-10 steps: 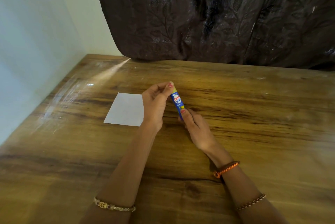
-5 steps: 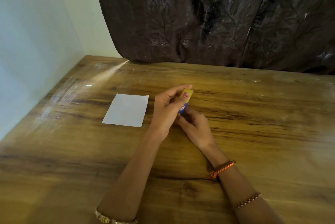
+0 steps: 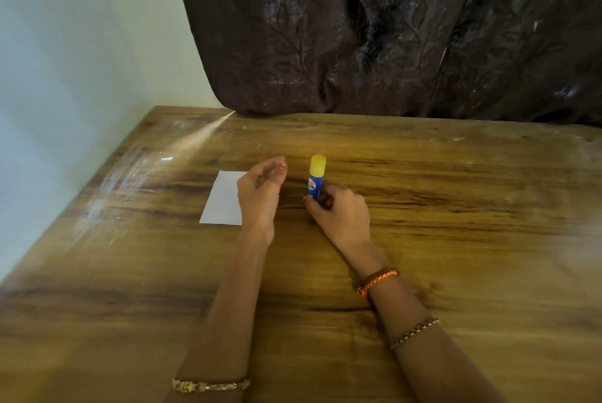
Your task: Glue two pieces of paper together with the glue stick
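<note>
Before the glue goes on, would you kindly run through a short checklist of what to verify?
1. Glue stick secured: ok, the right hand grips its lower end, upright.
2. Yellow cap off: not ok, it is on.
3. Left hand free to pull the cap: ok, nothing visible in it, beside the stick.
4. Paper flat on the table: ok.
5. Second sheet present: cannot tell, only one white rectangle shows.

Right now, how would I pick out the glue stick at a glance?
Start at the wooden table in front of the dark curtain. Near its middle, the right hand holds the glue stick upright by its base, right of the white paper. It is the only blue tube with a yellow cap.
</note>
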